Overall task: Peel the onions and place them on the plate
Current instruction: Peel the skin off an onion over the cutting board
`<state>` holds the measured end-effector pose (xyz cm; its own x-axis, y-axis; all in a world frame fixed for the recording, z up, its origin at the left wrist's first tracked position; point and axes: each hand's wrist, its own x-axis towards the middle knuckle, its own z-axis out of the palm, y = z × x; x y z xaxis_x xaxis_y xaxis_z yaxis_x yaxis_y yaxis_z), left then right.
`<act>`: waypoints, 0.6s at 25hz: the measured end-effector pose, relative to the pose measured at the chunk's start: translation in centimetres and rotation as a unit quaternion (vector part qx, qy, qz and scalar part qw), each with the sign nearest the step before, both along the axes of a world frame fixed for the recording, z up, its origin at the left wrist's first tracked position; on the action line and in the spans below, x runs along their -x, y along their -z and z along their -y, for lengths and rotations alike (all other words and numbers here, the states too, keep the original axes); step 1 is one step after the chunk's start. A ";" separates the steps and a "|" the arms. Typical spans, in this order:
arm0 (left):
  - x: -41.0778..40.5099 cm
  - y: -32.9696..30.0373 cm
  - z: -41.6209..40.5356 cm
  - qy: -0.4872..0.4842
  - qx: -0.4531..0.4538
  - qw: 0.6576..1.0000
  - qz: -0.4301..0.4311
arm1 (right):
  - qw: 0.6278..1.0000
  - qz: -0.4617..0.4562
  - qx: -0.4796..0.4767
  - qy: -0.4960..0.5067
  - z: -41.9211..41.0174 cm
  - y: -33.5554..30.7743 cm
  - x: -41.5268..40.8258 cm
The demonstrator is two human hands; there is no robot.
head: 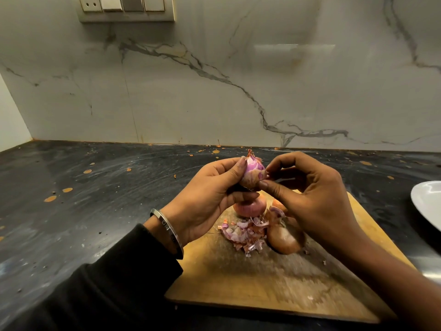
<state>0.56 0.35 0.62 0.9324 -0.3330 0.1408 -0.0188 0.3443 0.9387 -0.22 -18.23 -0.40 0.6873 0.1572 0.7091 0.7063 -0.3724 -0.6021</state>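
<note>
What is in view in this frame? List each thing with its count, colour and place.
held onion: one, purple where peeled, papery tan below, held above the board
onions on the board: at least three, pinkish to tan, behind and right of the peels
peels: one heap, purple and tan, mid-board
cutting board: one, wooden, on the counter
plate: one, white, right edge
counter: dark, speckled
switch panel: one, pale, top left on the wall
bangle: one, silver, left wrist
left hand: grips the held onion
right hand: pinches its skin

Half-peeled purple onion [254,172] raised above two, perhaps three, unpeeled onions [285,237] on the board; white plate [427,204] far right.
</note>
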 end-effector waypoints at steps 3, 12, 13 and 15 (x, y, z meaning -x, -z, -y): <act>-0.1 0.0 0.0 0.001 -0.003 1.000 0.005 | 1.000 -0.009 -0.001 -0.006 -0.1 -0.1 0.1; 0.3 0.1 0.3 -0.011 -0.044 0.999 0.028 | 0.998 0.018 0.054 0.016 -0.2 0.0 0.0; 0.4 0.1 0.4 -0.012 -0.044 0.999 0.030 | 0.998 0.029 0.060 0.018 -0.2 0.0 0.0; 0.4 0.0 0.6 -0.016 -0.034 0.999 0.030 | 0.997 0.042 0.066 0.019 -0.1 0.0 0.0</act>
